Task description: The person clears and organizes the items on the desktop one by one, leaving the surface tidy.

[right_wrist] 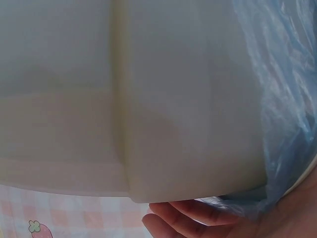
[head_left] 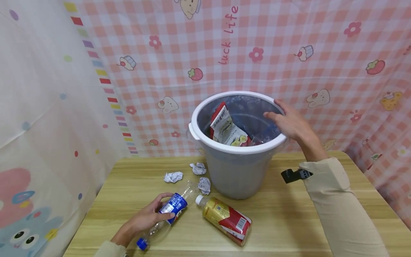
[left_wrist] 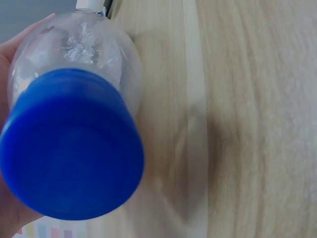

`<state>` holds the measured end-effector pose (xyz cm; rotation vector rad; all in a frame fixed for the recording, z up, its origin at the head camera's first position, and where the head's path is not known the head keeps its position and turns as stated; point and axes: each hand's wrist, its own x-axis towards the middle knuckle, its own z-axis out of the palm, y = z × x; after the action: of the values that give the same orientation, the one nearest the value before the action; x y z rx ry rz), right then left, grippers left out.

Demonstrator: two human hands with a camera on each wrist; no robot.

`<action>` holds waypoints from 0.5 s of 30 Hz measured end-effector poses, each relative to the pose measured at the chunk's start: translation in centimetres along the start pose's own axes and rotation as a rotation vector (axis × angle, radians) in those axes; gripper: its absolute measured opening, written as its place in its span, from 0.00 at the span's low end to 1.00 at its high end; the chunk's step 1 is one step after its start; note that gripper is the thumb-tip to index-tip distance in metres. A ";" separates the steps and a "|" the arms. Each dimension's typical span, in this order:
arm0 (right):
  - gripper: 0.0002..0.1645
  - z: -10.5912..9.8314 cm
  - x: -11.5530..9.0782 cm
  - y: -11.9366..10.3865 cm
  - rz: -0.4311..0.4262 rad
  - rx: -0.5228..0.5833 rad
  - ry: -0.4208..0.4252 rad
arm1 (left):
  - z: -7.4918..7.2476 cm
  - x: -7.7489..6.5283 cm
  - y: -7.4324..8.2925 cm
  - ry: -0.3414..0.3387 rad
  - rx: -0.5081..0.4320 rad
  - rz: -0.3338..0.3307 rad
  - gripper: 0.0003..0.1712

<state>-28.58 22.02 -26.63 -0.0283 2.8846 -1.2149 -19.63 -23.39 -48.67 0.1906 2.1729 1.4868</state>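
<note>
A clear plastic bottle (head_left: 174, 207) with a blue label and blue cap (left_wrist: 72, 148) lies slantwise in my left hand (head_left: 146, 216), whose fingers and thumb curl round its middle. My right hand (head_left: 290, 121) grips the right rim of a grey-white trash bin (head_left: 239, 175), thumb over the inner side. In the right wrist view, my fingers (right_wrist: 183, 220) show by the bin's rim and its bluish plastic liner (right_wrist: 290, 99). Inside the bin stands a red and white snack packet (head_left: 228, 130), with clear plastic beside it that I cannot make out.
A bottle with a gold and red label (head_left: 226, 219) lies before the bin, its white cap toward the left. Crumpled paper balls (head_left: 173, 177) lie left of the bin on the wooden table (head_left: 282, 228). A checked pink curtain (head_left: 154, 107) hangs behind.
</note>
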 end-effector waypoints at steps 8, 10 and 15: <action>0.49 0.0 0.0 0.1 0.003 -0.004 -0.004 | 0.1 0.2 -0.4 0.009 -0.023 0.013 0.41; 0.49 0.0 0.0 0.1 0.004 -0.007 -0.005 | 0.2 0.2 -0.4 0.014 -0.022 0.012 0.41; 0.50 -0.1 0.0 0.1 0.009 -0.010 -0.009 | 0.3 0.2 -0.3 0.025 -0.030 0.006 0.40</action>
<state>-28.60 22.19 -26.65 -0.0212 2.8796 -1.1958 -19.59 -23.16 -49.13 0.1692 2.1703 1.5317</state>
